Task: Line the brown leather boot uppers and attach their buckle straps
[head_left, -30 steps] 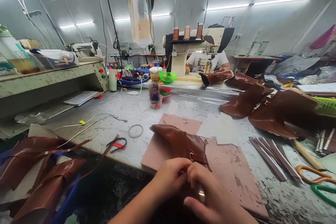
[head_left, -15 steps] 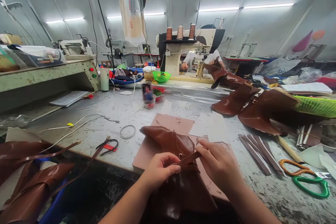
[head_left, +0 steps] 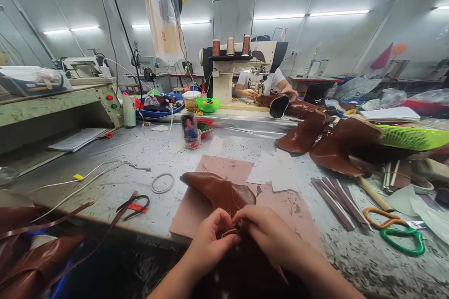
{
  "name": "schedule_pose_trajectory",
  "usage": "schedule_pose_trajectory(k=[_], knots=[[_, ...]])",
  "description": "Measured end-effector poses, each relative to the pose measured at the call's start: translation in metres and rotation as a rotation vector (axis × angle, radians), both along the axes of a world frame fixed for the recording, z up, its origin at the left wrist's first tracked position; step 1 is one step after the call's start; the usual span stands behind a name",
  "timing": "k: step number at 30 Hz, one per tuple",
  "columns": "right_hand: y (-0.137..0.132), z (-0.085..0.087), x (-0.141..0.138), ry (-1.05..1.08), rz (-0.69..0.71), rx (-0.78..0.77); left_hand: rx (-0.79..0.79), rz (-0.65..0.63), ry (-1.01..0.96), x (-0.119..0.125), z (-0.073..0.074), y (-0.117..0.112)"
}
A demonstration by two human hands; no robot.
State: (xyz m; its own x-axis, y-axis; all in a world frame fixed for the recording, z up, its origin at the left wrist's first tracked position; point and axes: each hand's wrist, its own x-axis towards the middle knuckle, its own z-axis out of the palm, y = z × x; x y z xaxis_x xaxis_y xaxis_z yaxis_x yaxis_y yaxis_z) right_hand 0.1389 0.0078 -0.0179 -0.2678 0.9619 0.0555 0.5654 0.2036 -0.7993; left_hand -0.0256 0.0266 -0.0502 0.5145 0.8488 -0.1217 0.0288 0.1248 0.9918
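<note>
A brown leather boot upper [head_left: 217,191] lies over the near edge of a pinkish board [head_left: 294,215], its toe pointing left. Both hands meet above its shaft. Thumb and fingers of my left hand [head_left: 212,238] pinch a narrow brown leather strap [head_left: 229,232] near a small metal ring. From the right, my right hand [head_left: 266,233] closes on the same strap by the ring, its fingertips almost touching the left ones. Part of the strap and most of the shaft are hidden behind the hands and in shadow.
Orange-and-green-handled scissors [head_left: 396,233] and leather strips [head_left: 340,203] lie right. Small black snips [head_left: 135,206] and a white ring [head_left: 162,183] are left. More boot uppers [head_left: 343,145] lie back right. Behind a sewing machine [head_left: 224,74], a co-worker's hand [head_left: 289,91] touches brown leather.
The strap, stretched between my hands before, is now bunched at the ring. My right hand has moved left and down toward my left hand. The view has shifted slightly right.
</note>
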Motion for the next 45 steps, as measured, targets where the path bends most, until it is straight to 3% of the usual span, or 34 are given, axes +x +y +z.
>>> schedule_pose_trajectory(k=[5,9,11,17,22,24,26,29,31,36,40,42,45], knots=[[-0.003,0.001,0.005,0.025,0.001,-0.110,-0.009,0.012,-0.022,0.000,0.001,0.003],[-0.012,-0.003,0.002,-0.016,0.103,-0.055,-0.100,0.049,-0.084,0.000,-0.001,0.007],[-0.016,-0.010,-0.001,-0.079,0.097,0.080,-0.151,0.054,-0.091,0.000,-0.002,0.009],[-0.019,-0.045,-0.003,-0.106,-0.132,0.612,-0.225,0.139,-0.091,0.001,-0.002,0.009],[-0.034,-0.045,-0.003,-0.203,-0.203,0.909,-0.178,0.227,-0.045,0.004,-0.003,0.006],[-0.040,-0.042,-0.005,-0.120,-0.152,0.871,-0.177,0.240,-0.016,0.005,-0.004,0.005],[-0.042,-0.041,-0.006,0.037,-0.146,0.702,-0.178,0.225,0.014,0.006,-0.004,0.003],[-0.037,-0.044,-0.005,0.265,-0.287,0.350,-0.191,0.185,0.046,0.007,-0.003,0.001],[-0.033,-0.046,-0.005,0.313,-0.334,0.243,-0.202,0.172,0.046,0.007,-0.002,0.000],[-0.030,-0.043,-0.009,0.186,-0.309,0.391,-0.205,0.165,0.017,0.008,-0.001,0.000],[-0.031,-0.039,-0.009,0.128,-0.371,0.369,-0.138,0.132,-0.009,0.008,-0.003,-0.002],[-0.032,-0.039,-0.008,0.104,-0.307,0.358,-0.136,0.149,-0.021,0.008,-0.005,-0.003],[-0.033,-0.042,-0.006,0.058,-0.199,0.467,-0.200,0.173,-0.059,0.006,-0.007,-0.002]])
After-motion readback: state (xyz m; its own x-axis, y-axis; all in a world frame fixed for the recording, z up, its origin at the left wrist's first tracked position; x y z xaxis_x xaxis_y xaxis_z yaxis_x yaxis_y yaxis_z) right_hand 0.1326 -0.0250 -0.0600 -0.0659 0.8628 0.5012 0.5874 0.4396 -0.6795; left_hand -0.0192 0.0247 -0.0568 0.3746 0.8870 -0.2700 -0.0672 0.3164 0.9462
